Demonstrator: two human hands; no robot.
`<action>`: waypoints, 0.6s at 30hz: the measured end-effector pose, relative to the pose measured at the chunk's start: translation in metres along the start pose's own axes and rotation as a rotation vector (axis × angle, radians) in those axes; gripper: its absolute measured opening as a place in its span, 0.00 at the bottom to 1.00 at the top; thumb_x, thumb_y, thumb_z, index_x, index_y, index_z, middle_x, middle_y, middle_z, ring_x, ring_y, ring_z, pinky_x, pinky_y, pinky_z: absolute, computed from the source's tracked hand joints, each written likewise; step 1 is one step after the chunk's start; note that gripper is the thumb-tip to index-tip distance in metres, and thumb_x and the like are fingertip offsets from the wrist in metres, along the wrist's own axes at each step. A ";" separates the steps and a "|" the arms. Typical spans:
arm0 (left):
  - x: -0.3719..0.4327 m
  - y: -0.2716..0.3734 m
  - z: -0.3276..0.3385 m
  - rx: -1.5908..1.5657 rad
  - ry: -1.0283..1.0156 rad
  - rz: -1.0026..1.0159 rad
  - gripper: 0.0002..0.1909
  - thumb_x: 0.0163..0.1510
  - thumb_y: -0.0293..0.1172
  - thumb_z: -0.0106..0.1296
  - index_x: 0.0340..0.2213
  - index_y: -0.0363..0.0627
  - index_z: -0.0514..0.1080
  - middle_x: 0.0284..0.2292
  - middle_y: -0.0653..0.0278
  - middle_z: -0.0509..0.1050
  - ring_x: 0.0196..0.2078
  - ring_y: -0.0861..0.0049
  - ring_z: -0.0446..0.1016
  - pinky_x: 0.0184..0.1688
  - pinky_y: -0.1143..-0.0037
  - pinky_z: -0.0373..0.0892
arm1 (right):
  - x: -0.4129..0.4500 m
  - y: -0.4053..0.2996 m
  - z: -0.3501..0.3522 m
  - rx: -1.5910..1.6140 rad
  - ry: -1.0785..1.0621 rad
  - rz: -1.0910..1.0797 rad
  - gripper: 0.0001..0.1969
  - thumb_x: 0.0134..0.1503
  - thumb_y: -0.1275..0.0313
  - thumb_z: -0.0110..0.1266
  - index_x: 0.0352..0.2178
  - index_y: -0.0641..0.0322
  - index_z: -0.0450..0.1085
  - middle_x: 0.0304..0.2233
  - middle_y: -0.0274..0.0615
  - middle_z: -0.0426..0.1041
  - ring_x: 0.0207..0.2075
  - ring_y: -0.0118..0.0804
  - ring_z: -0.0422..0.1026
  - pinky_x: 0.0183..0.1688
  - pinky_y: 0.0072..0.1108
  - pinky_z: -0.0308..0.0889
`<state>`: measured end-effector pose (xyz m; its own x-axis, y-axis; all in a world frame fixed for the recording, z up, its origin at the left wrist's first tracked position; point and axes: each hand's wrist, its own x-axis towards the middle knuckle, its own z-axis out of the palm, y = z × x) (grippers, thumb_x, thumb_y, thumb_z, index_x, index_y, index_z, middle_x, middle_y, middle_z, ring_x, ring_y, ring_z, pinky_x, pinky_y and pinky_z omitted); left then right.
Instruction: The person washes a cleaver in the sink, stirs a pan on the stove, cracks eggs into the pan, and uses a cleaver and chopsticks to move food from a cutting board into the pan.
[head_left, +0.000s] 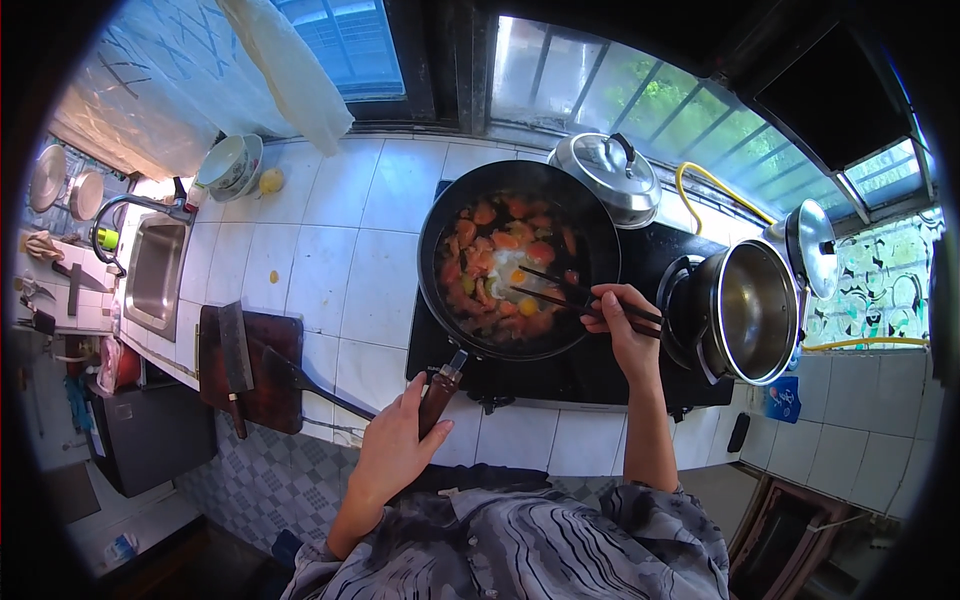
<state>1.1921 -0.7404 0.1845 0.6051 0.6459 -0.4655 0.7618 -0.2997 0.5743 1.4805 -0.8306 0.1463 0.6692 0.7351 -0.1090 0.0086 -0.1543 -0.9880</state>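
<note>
A deep black frying pan stands on the black gas stove. In it lie chopped tomato pieces in liquid, with cracked eggs near the middle; one yolk and another yolk are whole, with cloudy white around them. My left hand is at the pan's brown handle, which lies between thumb and fingers; some fingers are hidden. Dark chopsticks are gripped in my right hand, slightly parted, their tips over the eggs.
Left of the stove, a cleaver and the head of a black spatula lie on a dark cutting board. A steel pot sits on the right burner. Behind stands a lidded pot. Bowls and a sink are farther left.
</note>
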 end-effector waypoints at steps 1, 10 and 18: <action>0.000 0.000 0.000 0.001 -0.002 -0.001 0.35 0.48 0.43 0.52 0.52 0.38 0.54 0.39 0.46 0.70 0.38 0.52 0.70 0.41 0.66 0.65 | 0.001 -0.001 0.002 0.001 0.000 0.002 0.11 0.58 0.69 0.47 0.34 0.66 0.70 0.26 0.41 0.72 0.26 0.29 0.74 0.30 0.15 0.71; 0.002 -0.004 0.001 -0.003 0.014 0.057 0.35 0.48 0.43 0.52 0.53 0.39 0.54 0.38 0.45 0.70 0.38 0.51 0.70 0.39 0.65 0.66 | 0.010 0.001 0.009 0.001 -0.008 -0.012 0.10 0.57 0.70 0.47 0.32 0.69 0.69 0.27 0.41 0.73 0.26 0.27 0.74 0.29 0.13 0.69; 0.002 -0.007 0.002 -0.001 0.023 0.087 0.35 0.48 0.43 0.52 0.53 0.37 0.54 0.38 0.45 0.70 0.38 0.51 0.70 0.39 0.66 0.66 | 0.016 0.007 0.014 -0.001 0.012 -0.047 0.10 0.58 0.70 0.47 0.31 0.69 0.68 0.30 0.43 0.74 0.26 0.26 0.73 0.29 0.13 0.69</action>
<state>1.1887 -0.7386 0.1781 0.6635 0.6335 -0.3981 0.7063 -0.3547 0.6126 1.4808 -0.8112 0.1364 0.6771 0.7334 -0.0612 0.0411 -0.1207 -0.9918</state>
